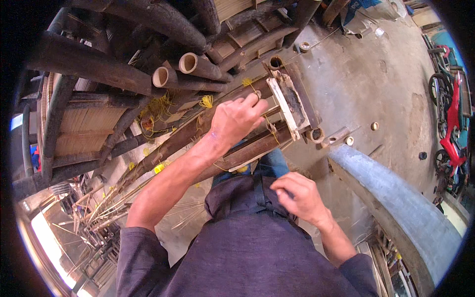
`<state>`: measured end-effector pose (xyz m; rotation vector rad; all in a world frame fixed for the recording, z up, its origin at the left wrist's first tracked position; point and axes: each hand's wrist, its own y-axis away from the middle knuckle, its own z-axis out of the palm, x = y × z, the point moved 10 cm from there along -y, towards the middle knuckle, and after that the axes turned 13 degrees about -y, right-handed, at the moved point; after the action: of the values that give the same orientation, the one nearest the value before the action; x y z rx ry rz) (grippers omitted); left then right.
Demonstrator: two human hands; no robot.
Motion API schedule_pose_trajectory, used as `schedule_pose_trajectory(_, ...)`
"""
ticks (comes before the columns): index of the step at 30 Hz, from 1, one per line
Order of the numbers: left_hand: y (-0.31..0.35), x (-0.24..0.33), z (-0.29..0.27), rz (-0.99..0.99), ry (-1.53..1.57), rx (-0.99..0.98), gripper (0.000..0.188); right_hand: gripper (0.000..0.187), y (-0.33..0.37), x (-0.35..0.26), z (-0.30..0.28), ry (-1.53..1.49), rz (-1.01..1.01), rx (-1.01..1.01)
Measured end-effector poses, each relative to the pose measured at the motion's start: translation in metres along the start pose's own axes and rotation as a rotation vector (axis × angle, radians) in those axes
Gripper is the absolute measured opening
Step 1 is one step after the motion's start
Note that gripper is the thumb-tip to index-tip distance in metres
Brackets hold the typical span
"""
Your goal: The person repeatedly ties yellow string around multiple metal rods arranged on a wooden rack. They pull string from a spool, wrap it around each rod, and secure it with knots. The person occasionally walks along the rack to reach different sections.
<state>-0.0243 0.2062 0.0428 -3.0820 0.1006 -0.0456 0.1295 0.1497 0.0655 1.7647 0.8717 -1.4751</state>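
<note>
My left hand reaches over a long dark bamboo frame with its fingers curled in. What they pinch, if anything, is hidden. A tuft of yellow string lies just beyond its fingertips, and another yellow tuft sits beside the wrist. Close to the fingers, a whitish, rough-edged wooden piece stands across the frame's end. The nearer bamboo pole runs below my left hand. In front of my waist, clear of the frame, my right hand is curled; I cannot make out anything in it.
Dark bamboo furniture crowds the upper left, with cut bamboo tubes by it. A grey curved board stands at the right. Bamboo rings lie on the concrete floor, and a red bicycle is at the far right. Thin strips are heaped lower left.
</note>
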Motion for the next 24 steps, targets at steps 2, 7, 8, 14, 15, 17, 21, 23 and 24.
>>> schedule_pose_trajectory(2, -0.007, 0.010, -0.002, 0.049, -0.060, 0.022, 0.022, 0.013, 0.020, 0.033, -0.021, 0.063, 0.126, 0.035)
schedule_pose_trajectory(7, 0.002, 0.017, 0.009, 0.001, 0.019, 0.110, 0.008, 0.012, 0.062, 0.090, -0.047, 0.121, 0.423, 0.127)
schedule_pose_trajectory(8, -0.002, 0.018, 0.008, -0.005, 0.029, 0.102, 0.009, 0.013, 0.067, 0.094, -0.050, 0.121, 0.461, 0.144)
schedule_pose_trajectory(14, -0.006, -0.040, -0.059, -0.260, 0.145, 0.405, 0.009, 0.014, 0.072, 0.126, -0.045, 0.184, 0.518, -0.014)
schedule_pose_trajectory(15, 0.006, -0.068, -0.079, -0.421, 0.174, 0.499, 0.016, 0.014, 0.070, 0.127, -0.042, 0.183, 0.519, -0.034)
schedule_pose_trajectory(17, 0.031, -0.106, -0.078, -0.649, 0.270, 0.429, 0.017, 0.023, 0.052, 0.121, -0.038, 0.028, 0.491, -0.003)
schedule_pose_trajectory(21, 0.032, -0.058, -0.047, -0.398, 0.271, 0.324, 0.011, 0.035, 0.000, 0.150, -0.012, -0.041, 0.427, 0.132)
schedule_pose_trajectory(23, 0.027, -0.028, -0.030, -0.357, 0.311, 0.291, 0.015, 0.038, -0.005, 0.162, 0.001, -0.034, 0.463, 0.114)
schedule_pose_trajectory(24, 0.023, -0.019, -0.017, -0.348, 0.335, 0.280, 0.016, 0.039, -0.006, 0.162, 0.003, -0.061, 0.496, 0.097)
